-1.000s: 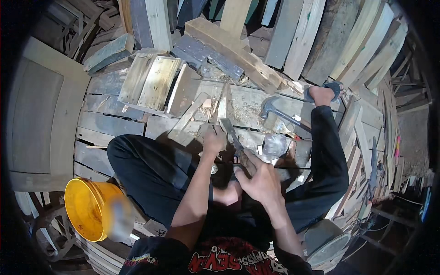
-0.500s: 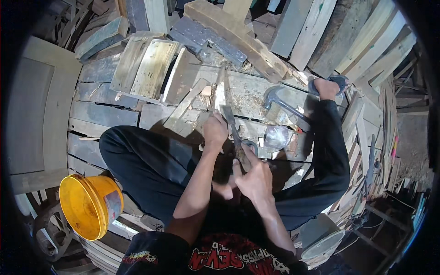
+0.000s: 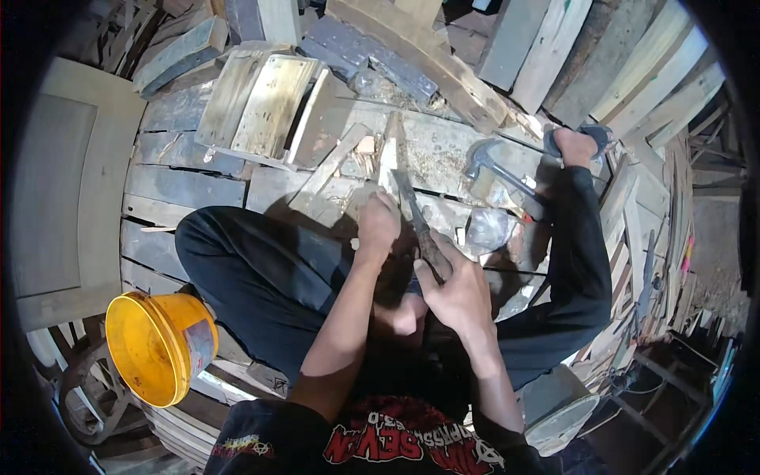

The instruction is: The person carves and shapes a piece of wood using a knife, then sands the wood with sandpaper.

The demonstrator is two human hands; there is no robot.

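Note:
My left hand (image 3: pixel 378 224) is closed round the lower end of a narrow wooden piece (image 3: pixel 389 162), which points away from me with a pale, cut face. My right hand (image 3: pixel 459 291) grips the dark handle of a chopping knife (image 3: pixel 415 210). Its broad blade slants up and left, with the tip beside the wood just beyond my left fingers; whether it touches the wood I cannot tell. A thin board (image 3: pixel 336 162) and several wood chips (image 3: pixel 366 146) lie left of the wooden piece. My bare foot shows below my hands, partly in shadow.
A claw hammer (image 3: pixel 504 170) and a clear plastic bag (image 3: pixel 487 229) lie to the right on the plank floor (image 3: pixel 184 188). A wooden box-like piece (image 3: pixel 265 111) stands back left. Thick beams (image 3: pixel 427 63) lie at the far side. A yellow bucket (image 3: pixel 150 348) stands near left.
The view has shifted slightly, moving the scene right and up. My right hand and the knife handle have swung a little outward to the right. My left hand keeps its hold on the wood.

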